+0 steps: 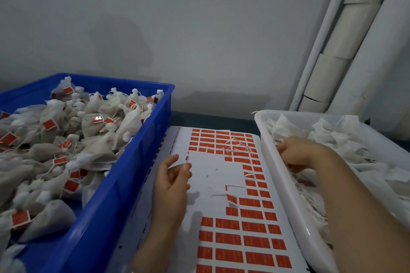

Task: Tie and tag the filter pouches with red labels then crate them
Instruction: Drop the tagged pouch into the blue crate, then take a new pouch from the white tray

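We see one red label [187, 158] lifted off the sheet at the 7 o'clock side of centre, pinched edge-on between the thumb and fingertips of the left hand [174, 175]. Below it lies the label sheet [210, 179], running towards 6 o'clock, with many red labels left in rows and a bare white patch in the middle. Loose white strings [237, 146] lie on its far rows. At 4 o'clock the right hand [295, 150] reaches into the white tray [286, 184], fingers curled down into the untied pouches [332, 137]; we cannot tell whether they close on one. At 8 o'clock the blue crate [124, 184] holds a heap of tied pouches [95, 126] with red tags.
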Demonstrator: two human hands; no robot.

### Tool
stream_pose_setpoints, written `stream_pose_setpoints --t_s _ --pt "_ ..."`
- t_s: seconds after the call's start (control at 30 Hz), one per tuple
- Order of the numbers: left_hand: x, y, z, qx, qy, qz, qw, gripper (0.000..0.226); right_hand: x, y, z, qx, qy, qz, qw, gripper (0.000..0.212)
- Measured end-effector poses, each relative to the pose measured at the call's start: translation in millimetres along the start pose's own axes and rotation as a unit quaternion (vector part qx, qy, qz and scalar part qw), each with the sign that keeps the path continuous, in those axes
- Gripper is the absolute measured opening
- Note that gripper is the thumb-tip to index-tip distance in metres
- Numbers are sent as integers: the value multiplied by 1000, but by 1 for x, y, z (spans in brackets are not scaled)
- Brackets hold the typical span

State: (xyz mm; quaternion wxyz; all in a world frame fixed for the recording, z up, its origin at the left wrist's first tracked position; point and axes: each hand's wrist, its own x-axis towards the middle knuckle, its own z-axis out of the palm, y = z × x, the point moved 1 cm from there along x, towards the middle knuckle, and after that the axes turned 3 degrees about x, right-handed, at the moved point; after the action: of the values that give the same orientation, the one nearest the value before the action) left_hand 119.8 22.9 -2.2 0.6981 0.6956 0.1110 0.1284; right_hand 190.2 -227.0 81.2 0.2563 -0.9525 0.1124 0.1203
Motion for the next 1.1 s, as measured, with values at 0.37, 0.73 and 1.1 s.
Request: stream_pose_setpoints --t_s 0.37,0.73,1.1 --pt "0 1 -1 4 -11 10 1000 12 -10 -14 -6 -4 92 57 994 24" --pt "0 1 1 -12 -22 23 999 20 -10 -8 -29 295 309 -51 903 28" --pt "0 0 1 -4 -36 23 999 13 -30 -5 -21 61 72 35 995 30"
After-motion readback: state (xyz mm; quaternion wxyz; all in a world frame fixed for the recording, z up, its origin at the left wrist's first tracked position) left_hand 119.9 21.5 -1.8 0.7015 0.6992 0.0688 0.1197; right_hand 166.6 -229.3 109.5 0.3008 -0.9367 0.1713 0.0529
